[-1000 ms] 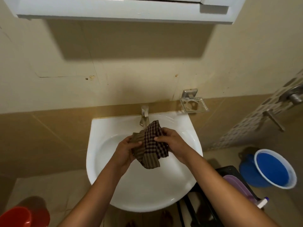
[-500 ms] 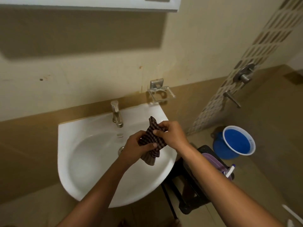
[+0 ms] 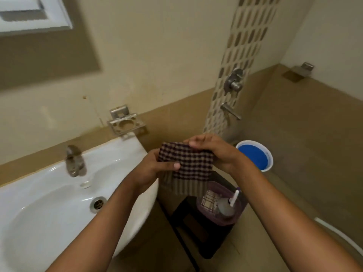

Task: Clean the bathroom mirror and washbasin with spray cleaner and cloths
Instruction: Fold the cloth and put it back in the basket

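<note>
A dark checked cloth [image 3: 191, 164] is stretched between both hands, just right of the white washbasin [image 3: 49, 222]. My left hand [image 3: 155, 169] grips its left edge, thumb lying across the front. My right hand [image 3: 214, 150] holds its upper right corner with curled fingers. Below the cloth, a purple tub [image 3: 238, 213] holds a spray bottle [image 3: 227, 206] and a lighter checked cloth [image 3: 209, 200]. The corner of the mirror cabinet [image 3: 35, 14] shows at the top left. The basin's tap [image 3: 74, 160] and drain [image 3: 98, 204] are in view.
The purple tub sits on a black stool [image 3: 204, 238] right of the basin. A blue bucket [image 3: 255, 156] stands on the floor behind my right hand. A metal holder [image 3: 126, 124] is fixed to the wall above the basin. Shower fittings [image 3: 233, 81] are on the tiled strip.
The view has swung to the right. Both hands have carried the cloth from over the basin bowl to past its right rim, and the bunched cloth is now spread out between them.
</note>
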Motion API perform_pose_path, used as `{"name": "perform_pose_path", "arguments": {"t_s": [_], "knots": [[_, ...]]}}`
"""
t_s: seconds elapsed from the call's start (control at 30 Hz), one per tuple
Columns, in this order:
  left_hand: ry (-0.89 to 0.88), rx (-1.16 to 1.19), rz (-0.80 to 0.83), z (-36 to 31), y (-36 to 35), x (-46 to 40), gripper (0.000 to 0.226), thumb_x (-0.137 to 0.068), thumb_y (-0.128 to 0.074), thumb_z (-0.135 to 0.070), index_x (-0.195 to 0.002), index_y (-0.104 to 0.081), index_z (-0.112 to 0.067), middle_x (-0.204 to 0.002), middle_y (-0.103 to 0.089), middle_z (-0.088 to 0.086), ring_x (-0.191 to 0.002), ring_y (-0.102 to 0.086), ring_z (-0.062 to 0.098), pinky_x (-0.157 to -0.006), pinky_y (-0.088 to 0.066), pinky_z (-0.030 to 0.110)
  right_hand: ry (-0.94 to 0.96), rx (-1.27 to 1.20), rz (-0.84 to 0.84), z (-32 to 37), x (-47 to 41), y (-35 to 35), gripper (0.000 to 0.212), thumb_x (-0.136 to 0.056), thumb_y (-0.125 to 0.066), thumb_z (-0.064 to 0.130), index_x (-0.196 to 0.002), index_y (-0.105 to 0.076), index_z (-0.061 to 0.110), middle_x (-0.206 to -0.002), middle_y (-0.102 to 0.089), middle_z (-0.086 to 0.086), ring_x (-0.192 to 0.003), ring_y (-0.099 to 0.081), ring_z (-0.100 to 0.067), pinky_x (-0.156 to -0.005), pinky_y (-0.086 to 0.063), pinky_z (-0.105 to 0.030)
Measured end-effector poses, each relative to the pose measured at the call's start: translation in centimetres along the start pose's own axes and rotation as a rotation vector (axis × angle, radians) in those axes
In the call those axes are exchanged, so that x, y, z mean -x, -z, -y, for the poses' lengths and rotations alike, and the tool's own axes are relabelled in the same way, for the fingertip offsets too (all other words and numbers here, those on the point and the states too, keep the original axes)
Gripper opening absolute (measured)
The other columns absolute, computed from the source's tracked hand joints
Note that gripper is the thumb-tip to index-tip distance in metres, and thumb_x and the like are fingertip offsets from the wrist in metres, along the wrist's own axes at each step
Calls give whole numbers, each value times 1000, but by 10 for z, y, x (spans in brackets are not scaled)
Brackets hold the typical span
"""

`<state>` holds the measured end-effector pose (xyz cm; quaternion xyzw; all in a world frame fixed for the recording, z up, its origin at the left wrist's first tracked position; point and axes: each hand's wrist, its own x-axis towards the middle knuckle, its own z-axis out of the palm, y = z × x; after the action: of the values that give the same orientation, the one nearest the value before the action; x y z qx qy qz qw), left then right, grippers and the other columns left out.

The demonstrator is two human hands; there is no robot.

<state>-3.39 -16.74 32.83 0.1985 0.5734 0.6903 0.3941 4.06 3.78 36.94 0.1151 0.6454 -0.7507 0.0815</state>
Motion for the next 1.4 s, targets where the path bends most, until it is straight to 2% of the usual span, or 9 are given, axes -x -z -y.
{"name": "perform_pose_path", "arguments": {"t_s": [0.13,0.23,0.57,0.73,0.83,0.93,1.0,1.13,1.4], "knots": [[41,125,-8,4,-64,-41,31,-80,-68,1,-111,-70,-2,-111,-73,17,-100,-71,27,-80,-58,33,-7,-663,-32,-49,22,49,78,-81,-66,59,-133,-60,1,-140,-55,-22,-133,-49,-37,-117,-30,-54],[153,40,-42,13,-92,-72,40,-77,-73,-9,-117,-66,-4,-112,-74,14,-102,-71,27,-79,-58,33,8,-743,-100,-79,39,70,67,-91,-58,49,-139,-53,3,-143,-52,-23,-132,-50,-38,-114,-34,-54],[465,-172,-3,122,-121,-136,39,-76,-72,11,-114,-68,0,-107,-75,17,-100,-71,32,-80,-60,37,-242,-264,-530,-173,70,137,39,-83,-67,-10,-111,-63,17,-102,-72,2,-94,-68,-14,-73,-57,-27],[484,-444,-42,185,-119,-159,33,-74,-75,11,-94,-69,-15,-94,-73,1,-103,-69,30,-79,-55,32,-316,124,-752,-227,55,137,45,-79,-74,-1,-121,-63,12,-117,-68,-5,-112,-63,-23,-93,-52,-33],[455,-578,-40,205,-126,-159,17,-85,-72,-9,-101,-67,-15,-101,-70,1,-105,-66,25,-86,-51,33,-323,409,-949,-236,43,115,44,-87,-65,6,-130,-59,10,-121,-66,-8,-111,-62,-23,-96,-52,-35],[564,-458,-43,213,-133,-162,65,-79,-64,-64,-123,-66,-17,-117,-70,3,-111,-65,22,-100,-50,40,-278,638,-952,-233,26,90,35,-90,-63,16,-124,-59,15,-117,-65,-4,-108,-61,-20,-96,-52,-38],[650,-301,-49,215,-134,-168,72,-76,-66,-66,-127,-65,-16,-118,-71,7,-110,-67,23,-101,-51,43,-267,708,-838,-227,16,78,40,-88,-65,17,-127,-56,12,-121,-61,-4,-109,-58,-20,-93,-51,-34],[697,-170,-90,216,-117,-182,34,-96,-61,-28,-120,-67,-4,-112,-72,15,-106,-68,29,-85,-56,36,-239,550,-754,-228,7,74,43,-89,-65,23,-131,-57,19,-126,-60,1,-111,-58,-14,-96,-51,-33],[803,-166,46,240,-86,-212,33,-97,-60,-29,-117,-69,-4,-112,-74,14,-104,-71,29,-95,-55,43,-464,-236,-911,-282,-10,109,26,-87,-75,22,-110,-62,20,-112,-69,-3,-107,-66,-21,-90,-58,-40]]}}
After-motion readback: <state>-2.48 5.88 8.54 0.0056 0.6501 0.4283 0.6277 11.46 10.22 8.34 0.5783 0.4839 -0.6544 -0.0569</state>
